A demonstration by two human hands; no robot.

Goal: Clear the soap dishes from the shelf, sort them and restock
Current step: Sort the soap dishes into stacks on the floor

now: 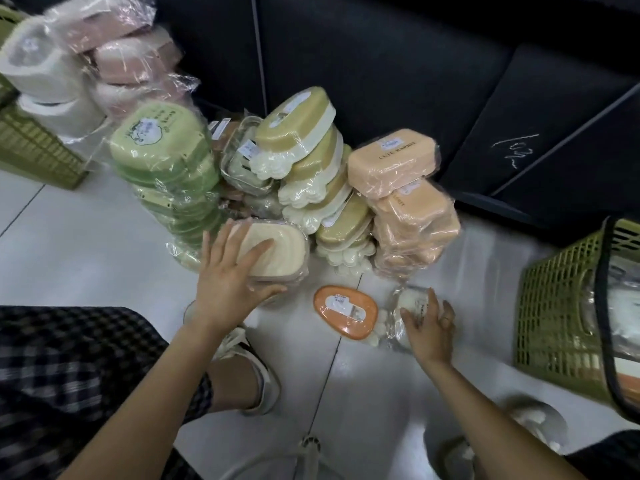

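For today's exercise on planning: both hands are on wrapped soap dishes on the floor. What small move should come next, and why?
Probably lift the white wrapped dish under the right hand onto a matching pile: it lies loose beside the orange dish, while the left hand steadies the cream dish against the stacks.

Soap dish stacks [311,174] between baskets [568,306]
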